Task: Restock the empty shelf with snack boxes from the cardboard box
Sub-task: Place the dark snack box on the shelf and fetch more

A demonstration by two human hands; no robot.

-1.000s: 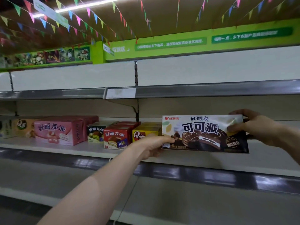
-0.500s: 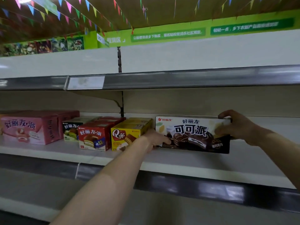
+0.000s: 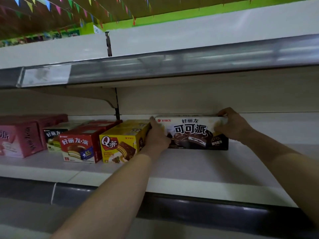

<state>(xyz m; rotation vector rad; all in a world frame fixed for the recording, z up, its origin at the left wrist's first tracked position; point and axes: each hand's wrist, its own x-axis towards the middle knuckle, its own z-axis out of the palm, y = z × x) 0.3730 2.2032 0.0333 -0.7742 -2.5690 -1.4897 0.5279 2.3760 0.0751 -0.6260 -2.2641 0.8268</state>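
- Nearest me, the dark front rail [image 3: 207,209] of the shelf [image 3: 198,171] runs across the view; both bare forearms reach over it.
- Left hand [image 3: 156,137]: I note it gripping the left end of the dark cocoa-pie box [image 3: 191,133], back of the hand towards me, fingers [image 3: 152,121] curled round that end.
- Right hand [image 3: 233,126]: it grips the box's upper right corner, fingers [image 3: 224,112] hooked over the top edge and the thumb on the front face.
- The cocoa-pie box stands upright on its long edge, printed face towards me, well back on the shelf deck. Its bottom edge appears to sit on the deck.
- Just left of it, touching the left hand, stands a yellow box [image 3: 120,145]. Further left are a red box [image 3: 79,145], a green-labelled box [image 3: 53,137] set further back, and a pink box [image 3: 19,138] at the frame edge.
- Above and beyond, I see the upper shelf's grey rail [image 3: 189,62] carrying a label holder [image 3: 46,76] at left.
- Farthest, coloured bunting [image 3: 51,7] hangs under the ceiling.
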